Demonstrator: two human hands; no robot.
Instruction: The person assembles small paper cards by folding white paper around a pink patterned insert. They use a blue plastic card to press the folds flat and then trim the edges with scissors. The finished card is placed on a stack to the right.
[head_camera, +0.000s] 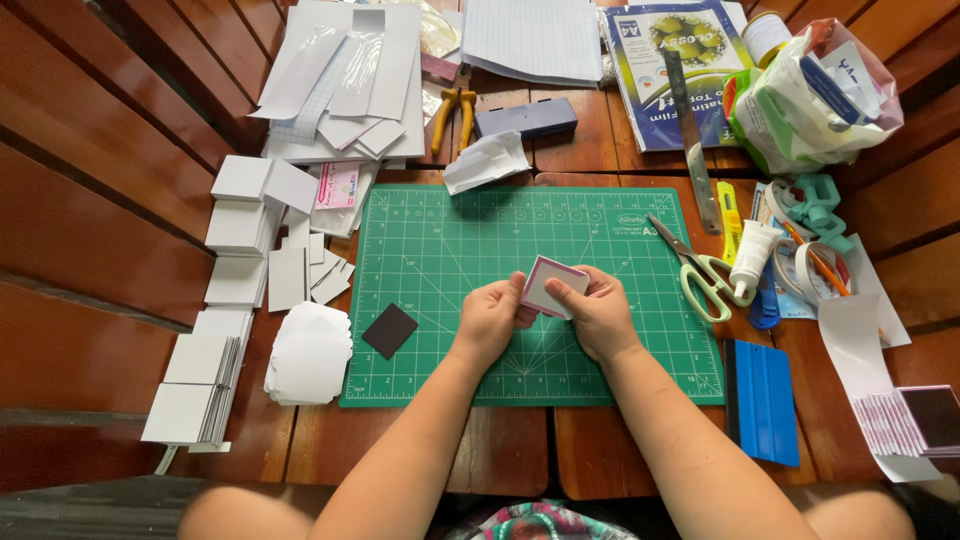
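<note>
Card: small white square card, pink-edged, held above green cutting mat.
Left hand: fingers pinching card's left edge.
Right hand: fingers gripping right edge.
Package: blue-and-white glossy paper pack, tabletop's far right.

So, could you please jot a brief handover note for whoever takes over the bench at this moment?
Left hand and right hand: both grip one small pink-edged card, raised over the green mat.
Dark square lies on the mat to the left.
Scissors and glue tube sit at the mat's right edge; blue scraper below them.
Done: a fan of similar pink-edged cards lies far right.
Left: white stacks wait left.
</note>
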